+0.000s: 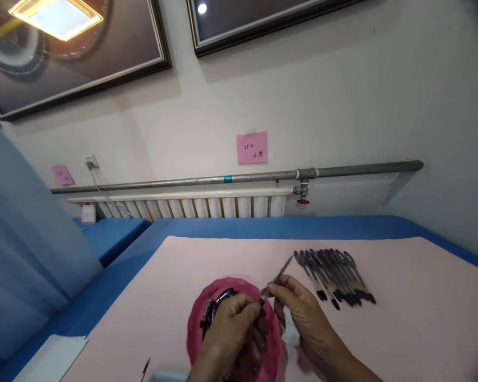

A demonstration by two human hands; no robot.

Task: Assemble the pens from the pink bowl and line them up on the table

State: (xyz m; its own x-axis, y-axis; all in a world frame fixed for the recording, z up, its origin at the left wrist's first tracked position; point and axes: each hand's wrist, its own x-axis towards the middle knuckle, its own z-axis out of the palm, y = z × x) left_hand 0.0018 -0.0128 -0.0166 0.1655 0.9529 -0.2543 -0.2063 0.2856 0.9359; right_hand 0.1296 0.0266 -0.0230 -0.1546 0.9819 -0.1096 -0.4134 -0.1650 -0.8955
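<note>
Over a pink scalloped basket (191, 331), my left hand (236, 321) pinches the near black end of a pen (282, 271). My right hand (302, 313) grips the same pen further up its barrel, and its tip points up and away to the right. A crumpled white tissue (290, 330) hangs out of my right hand, below the pen. Inside the basket lie several black pen parts (213, 307), partly covered by my left hand. To the right of my hands, several capped pens (334, 273) lie side by side in a slanted row on the pink sheet.
A pink sheet (414, 318) covers most of the blue table (263, 227). A thin dark-tipped refill or pen (145, 367) and white paper (50, 358) lie at the near left. Beyond stand a radiator (223, 206) and wall pipe (183, 183); a blue curtain (24, 239) hangs left.
</note>
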